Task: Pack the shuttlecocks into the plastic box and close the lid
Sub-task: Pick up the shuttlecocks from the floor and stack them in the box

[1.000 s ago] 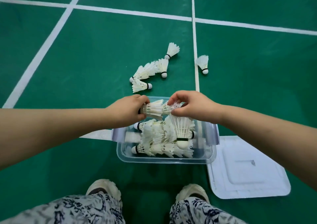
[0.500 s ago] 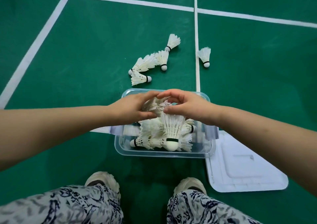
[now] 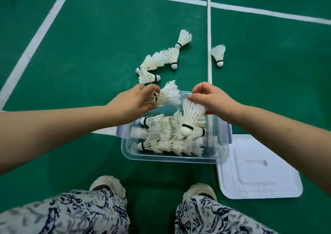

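Observation:
A clear plastic box [image 3: 172, 157] sits on the green court floor, holding several white shuttlecocks [image 3: 166, 140]. My left hand [image 3: 133, 102] grips a shuttlecock [image 3: 169, 95] by its cork over the box's far left rim, feathers pointing right. My right hand [image 3: 211, 99] hovers over the far right part of the box, fingers pinched on the feather tops of an upright shuttlecock [image 3: 190, 117] standing cork-down on the pile. Several loose shuttlecocks [image 3: 157, 61] lie on the floor beyond the box, one [image 3: 218, 54] apart on the right.
The white lid [image 3: 258, 167] lies flat on the floor to the right of the box. White court lines [image 3: 208, 36] cross the floor. My two shoes [image 3: 107, 185] and patterned trousers are just below the box.
My hands have drawn apart. The left hand has moved back to the far left rim with a shuttlecock, and the right hand now pinches the upright shuttlecock's feathers.

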Action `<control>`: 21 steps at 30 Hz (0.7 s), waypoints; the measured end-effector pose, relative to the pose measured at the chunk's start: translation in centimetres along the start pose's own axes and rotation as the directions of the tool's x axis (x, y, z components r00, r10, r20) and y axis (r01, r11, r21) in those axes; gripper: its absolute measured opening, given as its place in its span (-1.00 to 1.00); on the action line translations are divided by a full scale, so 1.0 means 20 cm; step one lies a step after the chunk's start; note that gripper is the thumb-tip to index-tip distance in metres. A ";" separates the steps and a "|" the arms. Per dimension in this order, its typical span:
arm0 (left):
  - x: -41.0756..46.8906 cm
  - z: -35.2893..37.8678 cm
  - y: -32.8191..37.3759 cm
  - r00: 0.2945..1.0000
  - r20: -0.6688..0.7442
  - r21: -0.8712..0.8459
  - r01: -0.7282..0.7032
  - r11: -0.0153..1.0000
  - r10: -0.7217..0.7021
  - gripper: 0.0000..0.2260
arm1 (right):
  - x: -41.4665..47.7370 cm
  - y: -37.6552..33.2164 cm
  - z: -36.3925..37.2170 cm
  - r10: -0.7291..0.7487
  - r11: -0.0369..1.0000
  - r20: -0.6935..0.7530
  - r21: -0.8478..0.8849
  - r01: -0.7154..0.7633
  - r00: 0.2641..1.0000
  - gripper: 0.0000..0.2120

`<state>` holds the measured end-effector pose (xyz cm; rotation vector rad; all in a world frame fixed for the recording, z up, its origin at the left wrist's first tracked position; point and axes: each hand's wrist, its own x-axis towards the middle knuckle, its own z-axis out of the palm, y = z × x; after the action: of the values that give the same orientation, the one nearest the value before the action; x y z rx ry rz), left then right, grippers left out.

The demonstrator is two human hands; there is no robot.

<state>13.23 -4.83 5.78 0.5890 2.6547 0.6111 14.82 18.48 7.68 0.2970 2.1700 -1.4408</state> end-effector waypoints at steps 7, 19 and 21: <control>-0.01 0.02 -0.01 0.997 -0.070 -0.061 -0.021 0.998 0.016 -0.64 | 0.04 0.08 0.02 0.097 0.990 -0.066 -0.097 -0.104 0.993 -0.74; -0.05 0.01 -0.04 0.988 -0.154 -0.155 -0.031 0.987 0.007 -0.63 | 0.06 0.06 0.12 0.033 0.981 -0.186 -0.181 -0.068 0.982 -0.73; -0.04 0.00 -0.04 0.988 -0.157 -0.169 -0.030 0.985 0.003 -0.63 | 0.08 0.07 0.17 0.043 0.972 -0.122 -0.222 -0.070 0.992 -0.75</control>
<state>13.73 -5.88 5.58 0.5337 2.7054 0.9140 15.03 15.75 4.68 0.3649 2.3734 -1.1567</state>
